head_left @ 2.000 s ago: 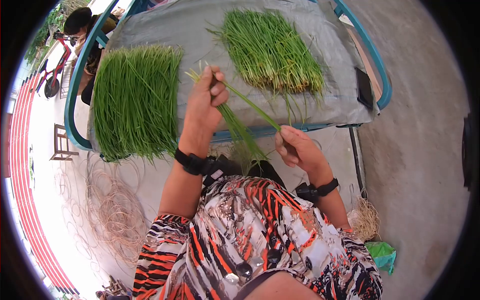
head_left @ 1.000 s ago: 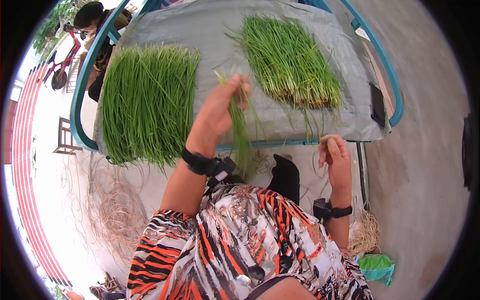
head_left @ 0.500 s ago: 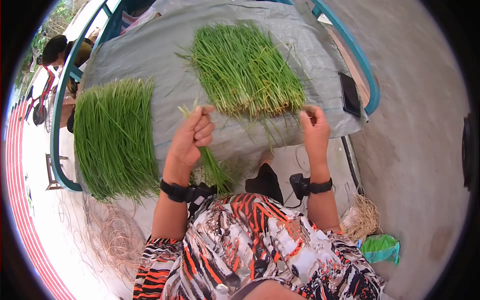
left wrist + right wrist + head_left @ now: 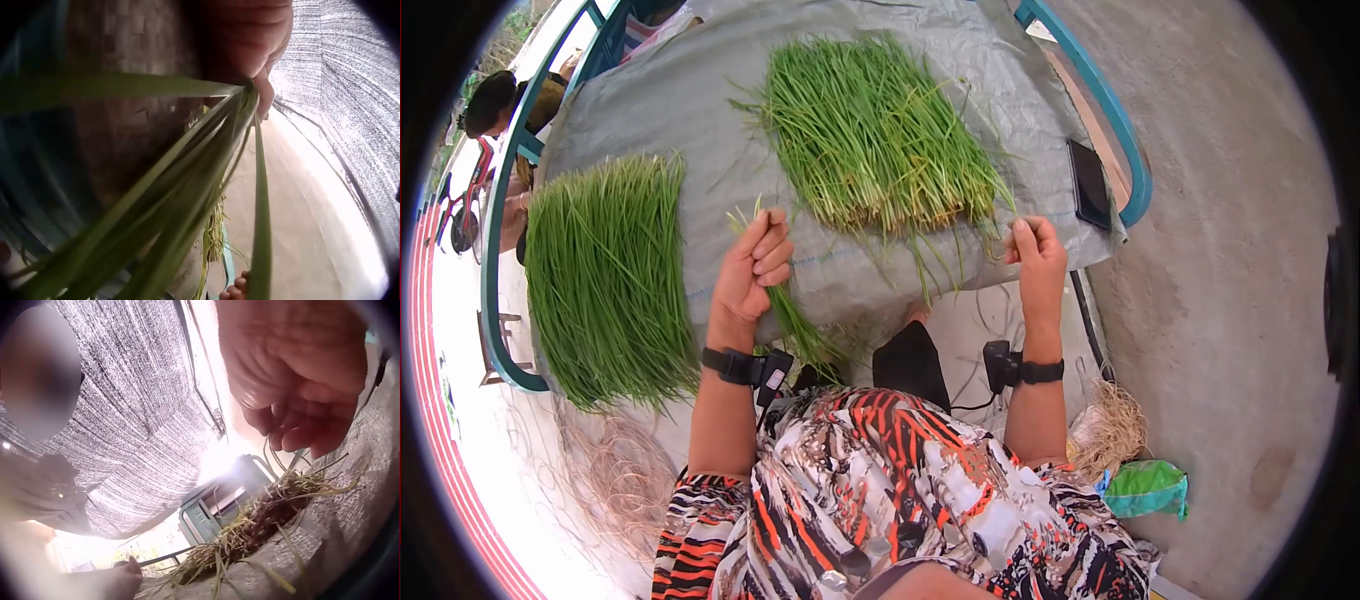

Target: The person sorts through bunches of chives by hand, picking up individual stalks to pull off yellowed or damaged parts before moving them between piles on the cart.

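Note:
My left hand (image 4: 752, 265) grips a small bunch of chives (image 4: 798, 325) near their pale ends, the green blades hanging down toward my lap. In the left wrist view the blades (image 4: 181, 209) fan out from below the fist. At the near right corner of a loose pile of chives (image 4: 875, 130) is my right hand (image 4: 1038, 245). Its thumb and fingers pinch a thin chive strand, and in the right wrist view the strand (image 4: 272, 453) curves down from the fingertips to the pile's root ends (image 4: 262, 515). A neater pile of chives (image 4: 605, 285) lies on the left.
A grey plastic sheet (image 4: 730, 130) covers the cart bed, edged by blue rails (image 4: 1105, 95). A black phone (image 4: 1090, 185) lies at the right edge. Another person (image 4: 495, 105) sits beyond the left rail. Dry straw (image 4: 1112, 430) and a green bag (image 4: 1145, 488) are on the ground.
The right hand first drew on a blade from the left hand's bunch, came away to the right, then moved up to the right pile's root ends. The left hand keeps its bunch. The view shifted.

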A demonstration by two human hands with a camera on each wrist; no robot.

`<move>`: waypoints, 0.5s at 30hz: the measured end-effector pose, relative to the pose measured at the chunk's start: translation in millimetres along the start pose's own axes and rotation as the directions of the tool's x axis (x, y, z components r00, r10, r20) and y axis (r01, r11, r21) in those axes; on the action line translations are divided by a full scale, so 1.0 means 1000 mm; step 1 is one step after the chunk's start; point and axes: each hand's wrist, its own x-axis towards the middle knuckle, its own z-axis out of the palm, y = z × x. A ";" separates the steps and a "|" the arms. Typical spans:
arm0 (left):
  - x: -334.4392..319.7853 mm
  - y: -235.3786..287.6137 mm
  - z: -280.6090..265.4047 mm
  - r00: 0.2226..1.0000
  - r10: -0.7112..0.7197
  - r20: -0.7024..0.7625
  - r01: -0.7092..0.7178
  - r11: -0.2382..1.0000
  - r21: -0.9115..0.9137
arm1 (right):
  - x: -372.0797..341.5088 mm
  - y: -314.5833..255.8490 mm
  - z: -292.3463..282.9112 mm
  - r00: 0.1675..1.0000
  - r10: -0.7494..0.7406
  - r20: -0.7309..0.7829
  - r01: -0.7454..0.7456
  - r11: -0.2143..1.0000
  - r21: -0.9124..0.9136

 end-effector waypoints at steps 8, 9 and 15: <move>-0.014 -0.020 0.054 0.994 0.111 -0.001 -0.082 0.743 0.665 | -0.049 -0.045 0.006 0.962 -0.078 0.260 0.052 0.993 0.108; -0.018 -0.027 0.070 0.986 0.158 0.046 -0.136 0.623 0.770 | -0.052 -0.043 0.013 0.967 -0.147 0.208 0.150 0.989 0.002; -0.018 -0.065 0.109 0.825 0.266 0.499 -0.486 -0.117 0.866 | -0.070 -0.054 0.039 0.919 -0.142 0.366 0.143 0.989 0.025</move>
